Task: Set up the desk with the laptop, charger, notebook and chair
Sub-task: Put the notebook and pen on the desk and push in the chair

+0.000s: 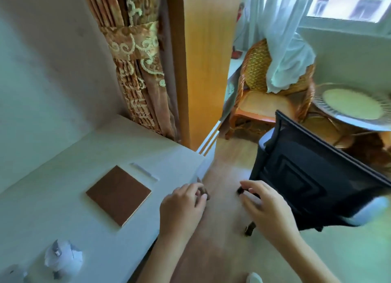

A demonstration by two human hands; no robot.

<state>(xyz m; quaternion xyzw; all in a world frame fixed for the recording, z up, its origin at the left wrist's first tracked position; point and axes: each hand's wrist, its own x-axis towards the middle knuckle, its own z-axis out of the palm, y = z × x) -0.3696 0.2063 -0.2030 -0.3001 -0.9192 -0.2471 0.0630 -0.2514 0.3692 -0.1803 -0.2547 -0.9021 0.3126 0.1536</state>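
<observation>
Nearest: two bare arms reaching out from the bottom edge; left hand with fingers curled loosely, hanging over the floor just past the desk's right edge; something small and brown by its fingertips, too blurry to name, so cannot tell if gripped or only near; right hand with fingers bent over the near corner of the chair, seeming to touch it, maybe to pull or steer it toward the desk; cannot tell if truly gripping.

Now big to small; white desk filling the lower left, pushed into the wall corner, likely to leave the floor free; black chair on the right, well apart from the desk, tilted in this view, with a dark see-through mesh back and pale grey arm pads; probably still on its way in, not yet tucked under; brown notebook lying flat and closed near the desk's middle, plain cover, turned a bit crooked, handy for writing later; white charger at the near desk edge, a blurry bundle with a dark plug bit; thin white strip just beyond the notebook, too faint to name.

No laptop anywhere in view; so laptop and chair seemingly left to do.

Behind: patterned curtain, wicker chair, round table by the window.
</observation>
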